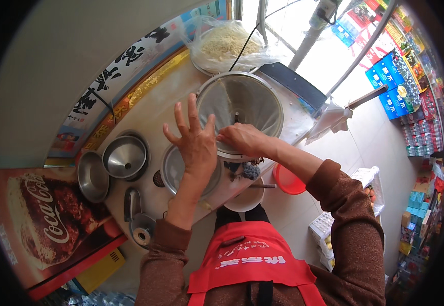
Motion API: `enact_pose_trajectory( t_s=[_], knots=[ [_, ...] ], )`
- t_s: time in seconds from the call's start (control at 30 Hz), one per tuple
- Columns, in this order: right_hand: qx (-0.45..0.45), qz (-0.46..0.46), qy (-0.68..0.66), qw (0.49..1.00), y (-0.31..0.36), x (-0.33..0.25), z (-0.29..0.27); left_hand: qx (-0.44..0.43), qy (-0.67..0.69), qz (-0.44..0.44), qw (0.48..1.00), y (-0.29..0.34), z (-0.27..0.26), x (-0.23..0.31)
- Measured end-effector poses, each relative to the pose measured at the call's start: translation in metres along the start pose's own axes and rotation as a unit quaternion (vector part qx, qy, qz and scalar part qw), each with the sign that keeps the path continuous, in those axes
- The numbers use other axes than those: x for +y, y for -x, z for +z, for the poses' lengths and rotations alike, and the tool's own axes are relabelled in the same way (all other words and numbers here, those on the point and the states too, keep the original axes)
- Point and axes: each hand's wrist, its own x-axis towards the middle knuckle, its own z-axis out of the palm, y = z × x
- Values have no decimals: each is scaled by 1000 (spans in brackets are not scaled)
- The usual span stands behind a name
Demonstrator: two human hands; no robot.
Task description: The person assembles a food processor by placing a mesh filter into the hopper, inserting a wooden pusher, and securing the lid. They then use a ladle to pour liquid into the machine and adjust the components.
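Observation:
My left hand is raised with its fingers spread and nothing in it. Below it on the counter stands a round metal basin, partly covered by my wrist. My right hand reaches over the near side of a large round metal drum with a shiny rim. Its fingers are curled together; whatever they grip is hidden. A small dark post rises inside the drum, just beyond my right knuckles. Knobs and a dark fuzzy lump show under the drum's near edge.
Metal bowls and a steel part with a round hole lie at the counter's left. A plastic bag of pale crumbly stuff sits behind the drum. A red tub, a white bowl and crates stand lower right.

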Motion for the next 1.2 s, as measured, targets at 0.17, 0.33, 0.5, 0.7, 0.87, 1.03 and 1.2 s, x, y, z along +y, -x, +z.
enact_pose_trajectory(
  t_s=[0.17,0.33,0.5,0.7,0.87,1.03,1.2],
  knots=[
    [-30,12,9,999,-4,1,-3,6,100,7,995,11,8,-30],
    [-39,4,11,999,-9,1,-2,-56,363,-90,926,16,41,-53],
    [18,43,-7,999,-18,-5,16,-27,613,-185,768,17,69,-35],
    [133,65,-101,984,-36,-10,38,1,473,-233,850,-16,82,-27],
    [155,3,-142,978,-41,6,39,51,217,28,974,-21,61,-29],
    [112,-30,-160,980,-35,21,38,-68,237,184,951,-28,47,-37],
    [133,-59,-150,978,-43,23,41,-107,244,139,954,-31,55,-35]
  ],
)
